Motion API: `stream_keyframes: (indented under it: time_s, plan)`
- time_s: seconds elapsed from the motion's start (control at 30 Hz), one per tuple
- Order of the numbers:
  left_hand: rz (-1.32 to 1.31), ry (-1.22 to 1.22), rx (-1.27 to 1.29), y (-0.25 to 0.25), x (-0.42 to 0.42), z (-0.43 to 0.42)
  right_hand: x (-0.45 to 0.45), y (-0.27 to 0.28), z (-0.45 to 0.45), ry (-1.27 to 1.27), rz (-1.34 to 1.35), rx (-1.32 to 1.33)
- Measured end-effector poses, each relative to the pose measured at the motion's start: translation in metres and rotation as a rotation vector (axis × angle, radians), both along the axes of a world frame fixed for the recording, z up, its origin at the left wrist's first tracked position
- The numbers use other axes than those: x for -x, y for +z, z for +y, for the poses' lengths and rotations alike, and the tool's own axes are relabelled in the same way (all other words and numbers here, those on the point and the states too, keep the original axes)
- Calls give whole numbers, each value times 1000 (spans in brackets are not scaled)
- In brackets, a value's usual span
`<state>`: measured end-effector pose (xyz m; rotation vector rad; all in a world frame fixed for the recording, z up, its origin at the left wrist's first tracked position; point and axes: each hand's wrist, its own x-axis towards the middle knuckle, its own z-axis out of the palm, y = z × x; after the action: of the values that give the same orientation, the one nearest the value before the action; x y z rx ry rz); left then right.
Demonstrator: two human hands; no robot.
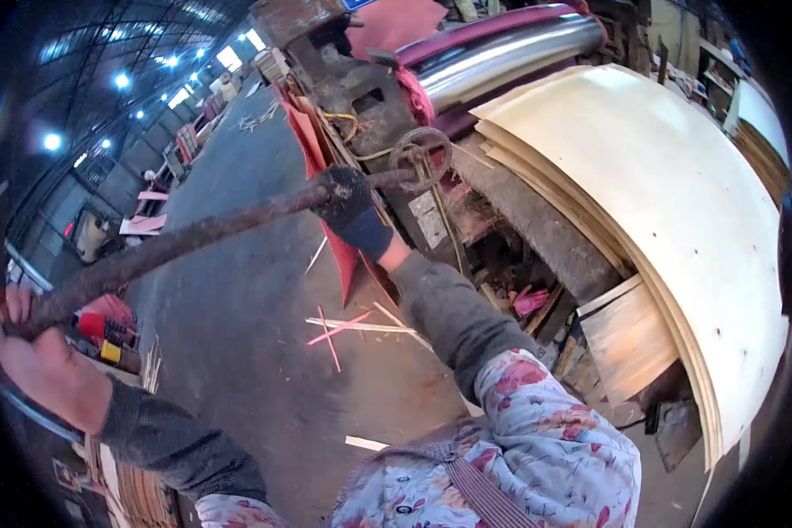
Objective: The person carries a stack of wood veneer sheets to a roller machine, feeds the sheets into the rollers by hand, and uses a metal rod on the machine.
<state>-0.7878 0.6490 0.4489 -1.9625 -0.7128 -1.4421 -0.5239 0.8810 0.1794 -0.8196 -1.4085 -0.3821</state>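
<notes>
gripping rusty bar [185, 238]; left fingers [14, 302] around end; right fingers [343, 187] farther along

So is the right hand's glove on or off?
On: the dark glove covers the right hand, and bare wrist shows between it and the grey sleeve.

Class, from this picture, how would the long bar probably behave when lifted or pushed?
The bar is probably stiff: it spans left hand to gloved right hand without visible sag. Its thick, rusty look suggests weight; its rough surface should resist slipping.
</notes>
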Motion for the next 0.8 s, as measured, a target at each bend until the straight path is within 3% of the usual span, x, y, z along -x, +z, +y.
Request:
stream_keyframes:
  time_s: [0.13,0.3,0.4,0.53,0.7,0.8]
  plan:
    - [-245,-294,69,28,2,56,-7,-6,14,-49,65,52]
    - [-507,-594,172,67,46,121,-18,0,28,24,-97,-30]
    - [-633,-601,197,73,48,137,-7,1,41,-18,-139,51]
    - [-738,-621,148,74,32,126,8,-4,62,-2,18,114]
    - [-780,-639,44,89,-44,101,-10,7,45,97,97,128]
    - [-768,-666,82,102,-102,84,-28,10,49,121,73,-16]
